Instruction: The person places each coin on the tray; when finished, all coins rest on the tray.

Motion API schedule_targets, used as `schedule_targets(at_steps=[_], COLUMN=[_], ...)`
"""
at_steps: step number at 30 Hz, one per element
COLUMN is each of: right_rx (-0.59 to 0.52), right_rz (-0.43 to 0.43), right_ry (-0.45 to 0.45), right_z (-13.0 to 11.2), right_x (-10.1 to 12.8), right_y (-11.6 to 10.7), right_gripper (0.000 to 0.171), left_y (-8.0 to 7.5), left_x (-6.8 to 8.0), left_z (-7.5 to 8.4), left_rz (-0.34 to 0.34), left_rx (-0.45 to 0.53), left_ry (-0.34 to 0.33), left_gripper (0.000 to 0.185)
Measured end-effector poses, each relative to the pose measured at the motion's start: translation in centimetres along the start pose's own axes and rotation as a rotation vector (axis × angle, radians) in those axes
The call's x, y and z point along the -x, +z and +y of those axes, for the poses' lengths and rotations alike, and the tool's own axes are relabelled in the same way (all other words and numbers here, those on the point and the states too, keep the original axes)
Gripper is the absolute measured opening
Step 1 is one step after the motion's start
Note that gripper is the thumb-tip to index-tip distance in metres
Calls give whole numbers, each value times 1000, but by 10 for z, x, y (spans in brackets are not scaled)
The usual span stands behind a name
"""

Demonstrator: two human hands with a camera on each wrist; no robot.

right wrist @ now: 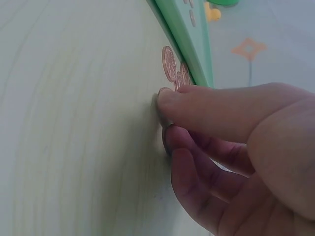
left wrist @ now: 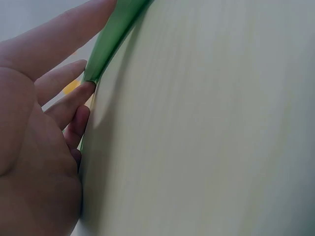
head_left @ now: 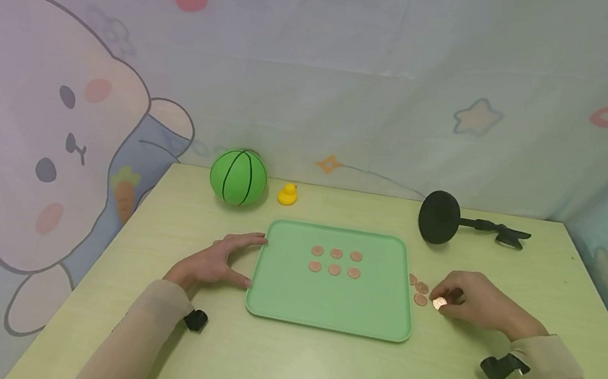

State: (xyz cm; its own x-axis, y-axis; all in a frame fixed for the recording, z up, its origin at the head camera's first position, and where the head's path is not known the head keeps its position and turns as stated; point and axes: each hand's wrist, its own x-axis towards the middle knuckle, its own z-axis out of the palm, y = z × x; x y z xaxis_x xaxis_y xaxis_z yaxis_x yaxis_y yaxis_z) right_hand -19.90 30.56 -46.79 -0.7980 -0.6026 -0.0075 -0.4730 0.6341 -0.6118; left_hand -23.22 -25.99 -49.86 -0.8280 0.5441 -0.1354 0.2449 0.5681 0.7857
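Observation:
A light green tray point(head_left: 289, 303) lies on the table, with copper-coloured coins point(head_left: 334, 270) in two rows of three on it. My left hand point(head_left: 210, 262) touches the tray's left rim, fingers extended and thumb spread apart; the left wrist view shows its fingertips against the green rim point(left wrist: 106, 49). Off the tray's right side, my right hand point(head_left: 474, 301) pinches a shiny coin point(head_left: 439, 303) between thumb and fingers, close to the tabletop. Loose coins point(head_left: 420, 299) lie between that hand and the tray, also visible in the right wrist view as copper coins point(right wrist: 169, 64).
Behind the tray stand a green ball point(head_left: 239, 178) with black lines and a yellow rubber duck point(head_left: 288, 195). A black stand-like object point(head_left: 439, 217) with a round disc lies at the back right. A printed cloth point(head_left: 317, 89) hangs along the table's far edge.

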Motion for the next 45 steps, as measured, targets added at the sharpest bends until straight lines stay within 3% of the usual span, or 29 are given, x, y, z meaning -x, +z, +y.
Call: schedule_targets(at_steps=[7,18,31,45], right_rx=[28,14,-26,-64], right_rz=[2,-40,27,64], right_ry=[-33,2,-17,-6], right_z=[2,0,2,-19], right_x=[1,2,-2,-26], right_y=[-3,-5,1,0], right_gripper=[17,19,19,15], left_y=[0,0,0,-1], left_x=[1,0,-1,1], left_z=[0,1,0,4], left_rz=[0,-2,-7,-15], left_rx=[-11,-16,-20,-18], left_ry=[-2,0,0,-15], left_gripper=[95,95,96,96])
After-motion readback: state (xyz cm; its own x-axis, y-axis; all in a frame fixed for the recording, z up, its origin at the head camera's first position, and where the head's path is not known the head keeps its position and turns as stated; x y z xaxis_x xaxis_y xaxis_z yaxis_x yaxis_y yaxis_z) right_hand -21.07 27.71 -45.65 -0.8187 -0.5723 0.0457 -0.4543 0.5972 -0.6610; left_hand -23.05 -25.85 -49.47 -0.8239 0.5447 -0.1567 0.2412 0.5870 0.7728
